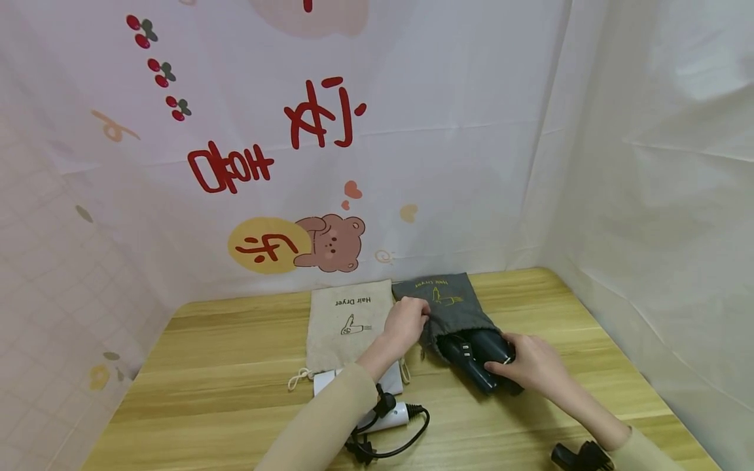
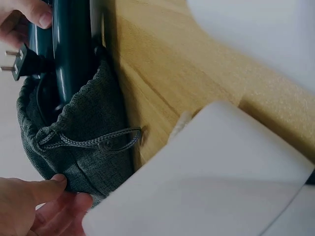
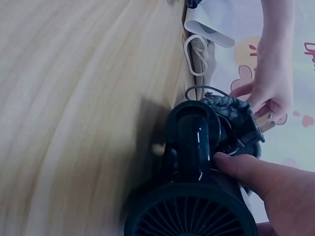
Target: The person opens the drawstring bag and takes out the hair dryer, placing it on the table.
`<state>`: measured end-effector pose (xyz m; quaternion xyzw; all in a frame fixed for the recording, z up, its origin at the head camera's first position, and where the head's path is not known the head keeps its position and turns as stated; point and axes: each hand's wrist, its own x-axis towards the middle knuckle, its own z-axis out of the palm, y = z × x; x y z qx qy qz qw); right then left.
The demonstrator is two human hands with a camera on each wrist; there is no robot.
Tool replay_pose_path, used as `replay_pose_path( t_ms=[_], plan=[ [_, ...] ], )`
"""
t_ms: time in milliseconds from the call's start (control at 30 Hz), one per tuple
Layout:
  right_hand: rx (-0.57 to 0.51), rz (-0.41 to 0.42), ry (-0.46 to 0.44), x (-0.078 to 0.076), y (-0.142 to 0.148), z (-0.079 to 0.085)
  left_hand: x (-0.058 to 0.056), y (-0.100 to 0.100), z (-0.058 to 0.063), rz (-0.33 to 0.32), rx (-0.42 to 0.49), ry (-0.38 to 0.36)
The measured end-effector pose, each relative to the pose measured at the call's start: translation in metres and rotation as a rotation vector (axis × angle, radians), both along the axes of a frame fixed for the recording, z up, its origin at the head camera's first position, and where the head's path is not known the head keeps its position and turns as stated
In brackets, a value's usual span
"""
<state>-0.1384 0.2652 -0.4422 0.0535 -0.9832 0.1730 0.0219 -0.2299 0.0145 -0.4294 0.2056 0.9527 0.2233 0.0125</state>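
A dark green hair dryer (image 1: 489, 347), its handle folded alongside, lies partly inside a grey drawstring bag (image 1: 462, 311) and sticks out of the mouth toward me. My right hand (image 1: 533, 363) grips its outer end, thumb on top. In the left wrist view, my left hand (image 2: 37, 204) pinches the bag's cloth below the gathered mouth. A two-pin plug (image 2: 22, 61) pokes out beside the dryer, and the bag's cord (image 2: 93, 142) hangs in a loop. The right wrist view shows the dryer's round ribbed grille (image 3: 192, 219) up close.
Left of the grey bag lies a beige drawstring bag (image 1: 324, 327) printed "Hair Dryer". At its mouth is a white hair dryer (image 1: 391, 417) with a black cord (image 1: 427, 428), under my left forearm. White printed cloth (image 1: 459, 196) walls the table's back and sides.
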Motion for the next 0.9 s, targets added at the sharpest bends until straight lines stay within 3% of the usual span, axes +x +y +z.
replay_pose_path(
  t_ms=[567, 900],
  plan=[
    [-0.039, 0.12, -0.031, 0.004, 0.03, 0.018, -0.005, -0.002, -0.001, -0.001, 0.002, 0.046],
    [-0.058, 0.211, -0.074, 0.005, 0.043, 0.027, -0.003, -0.006, 0.003, -0.003, -0.021, 0.029]
  ],
)
